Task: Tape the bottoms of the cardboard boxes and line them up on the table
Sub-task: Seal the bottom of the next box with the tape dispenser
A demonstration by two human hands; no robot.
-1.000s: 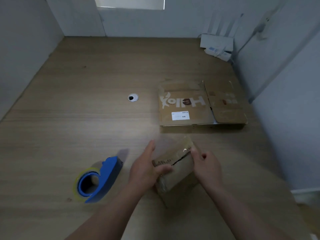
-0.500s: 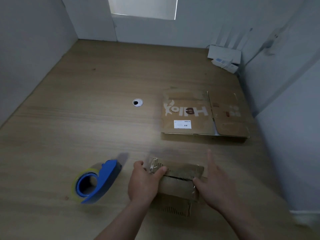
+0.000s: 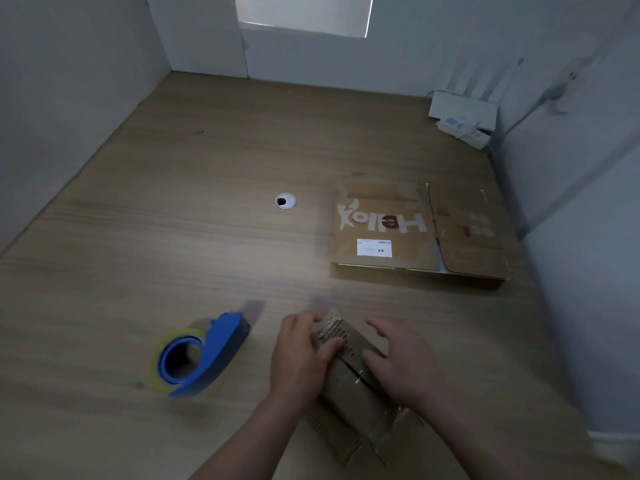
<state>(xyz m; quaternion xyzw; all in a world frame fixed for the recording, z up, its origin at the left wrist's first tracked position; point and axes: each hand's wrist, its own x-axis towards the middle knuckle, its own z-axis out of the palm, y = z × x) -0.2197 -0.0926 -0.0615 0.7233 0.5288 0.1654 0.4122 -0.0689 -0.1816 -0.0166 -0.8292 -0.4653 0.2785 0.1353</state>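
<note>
Gripping one small box (image 3: 350, 393), left hand (image 3: 298, 355); right hand (image 3: 406, 366) flat atop; two flattened boxes (image 3: 384, 233)

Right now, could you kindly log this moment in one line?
left hand: grips small cardboard box | right hand: rests on box | tape dispenser: untouched

Small box (image 3: 349, 393): brown, worn, on the table (image 3: 173, 237) near the front edge, lying diagonally. Flap seam up, dark slit showing; crinkled clear tape at its far end. Left hand (image 3: 298, 358) grips that end; right hand (image 3: 405, 362) rests flat on top.

Flat "Hello" box (image 3: 384, 230): far right, print upside down.

Tape dispenser (image 3: 201, 355): blue, near the small box's left.
</note>
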